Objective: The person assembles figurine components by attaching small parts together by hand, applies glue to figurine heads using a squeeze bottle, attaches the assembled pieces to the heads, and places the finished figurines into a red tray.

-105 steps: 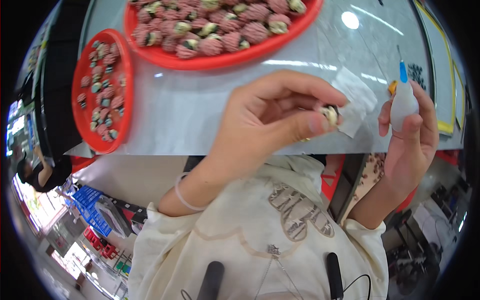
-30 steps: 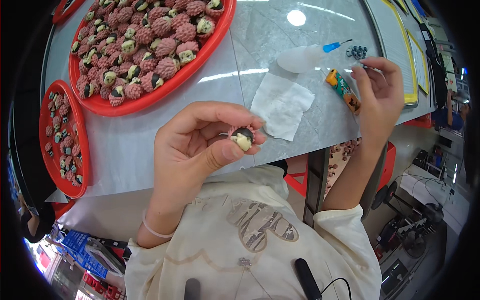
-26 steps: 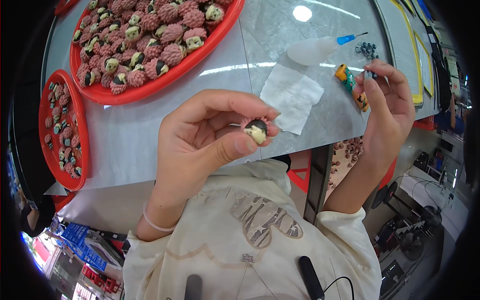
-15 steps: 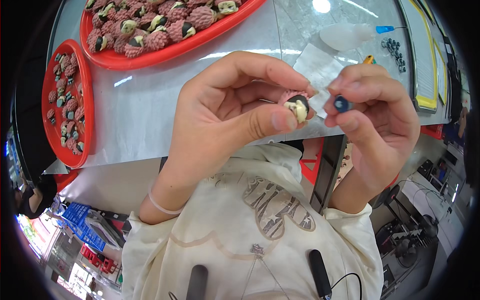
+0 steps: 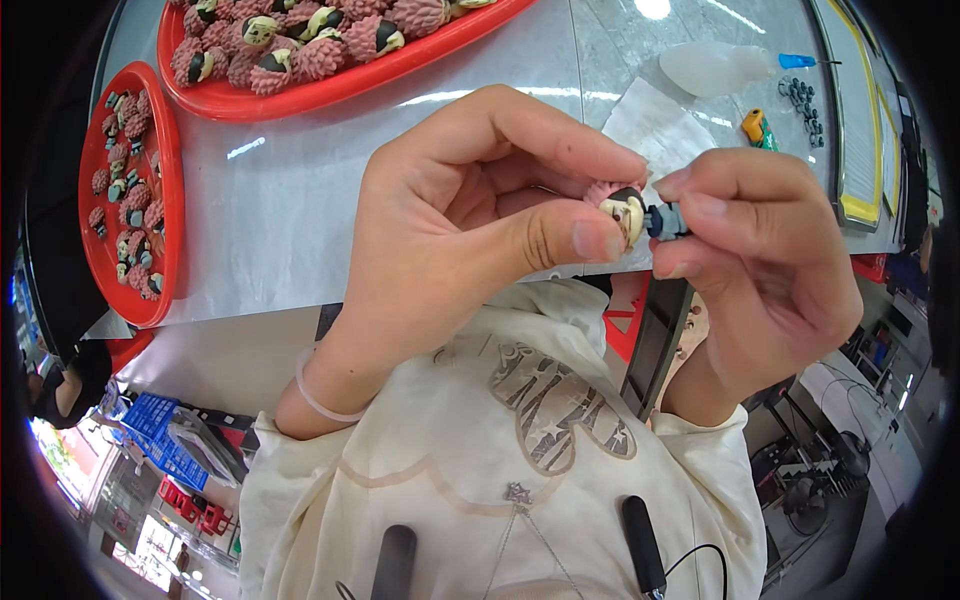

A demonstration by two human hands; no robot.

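Observation:
My left hand (image 5: 480, 210) pinches a small figurine head (image 5: 625, 212) between thumb and fingers. The head has bumpy pink hair, a black band and a cream face. Between the thumb and fingers of my right hand (image 5: 760, 230) is a small blue-grey figurine body (image 5: 667, 221), its dark peg end pointing left at the head. Peg and head meet or nearly meet; I cannot tell whether the peg is inside. Both hands are over the table's near edge.
A large red tray (image 5: 300, 112) of pink-haired heads stands at the far left, a smaller red tray (image 5: 172, 230) of figurines nearer left. Far right are a white squeeze bottle (image 5: 715, 68) with a blue needle tip, white paper (image 5: 640, 115), a yellow-green tool (image 5: 758, 128) and several bodies (image 5: 800, 105).
The body in my right hand has turned from end-on to sideways and come up to the head. The head has tilted slightly, and both hands have shifted a little to the right.

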